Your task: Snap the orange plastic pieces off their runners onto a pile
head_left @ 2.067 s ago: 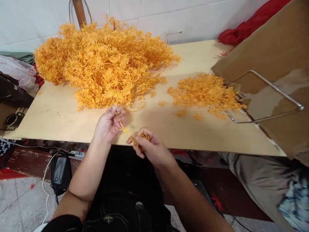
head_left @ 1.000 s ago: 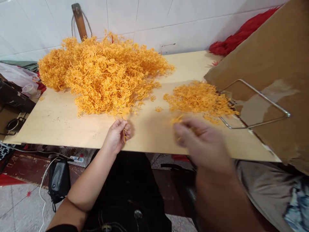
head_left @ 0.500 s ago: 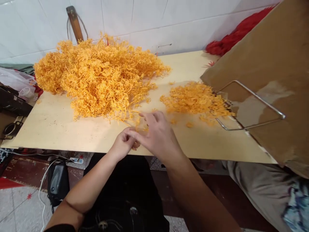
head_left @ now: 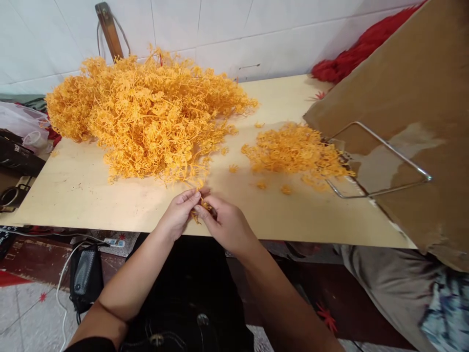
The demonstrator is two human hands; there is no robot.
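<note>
My left hand (head_left: 179, 213) pinches a small orange plastic flower piece (head_left: 197, 215) near the table's front edge. Close against it, my right hand (head_left: 225, 220) has its thumb and fingers closed on the same orange piece, part of which the fingers hide. A big heap of orange flower sprays (head_left: 146, 117) lies behind my hands to the left, its lowest strands reaching down to my fingertips. Further right lies a smaller, flatter orange pile (head_left: 296, 149), with a few loose orange blossoms (head_left: 261, 185) around it.
A brown cardboard sheet (head_left: 395, 112) with a bent metal wire frame (head_left: 395, 152) leans at the right. Red material (head_left: 340, 69) lies behind it. A wooden-handled tool (head_left: 109, 32) stands against the wall. Dark containers (head_left: 18, 154) sit at the left; a person's leg (head_left: 388, 283) shows lower right.
My right hand has come down and left from the strands, its spread fingers now closed beside my left hand. A loose blossom shows on the table where it was.
</note>
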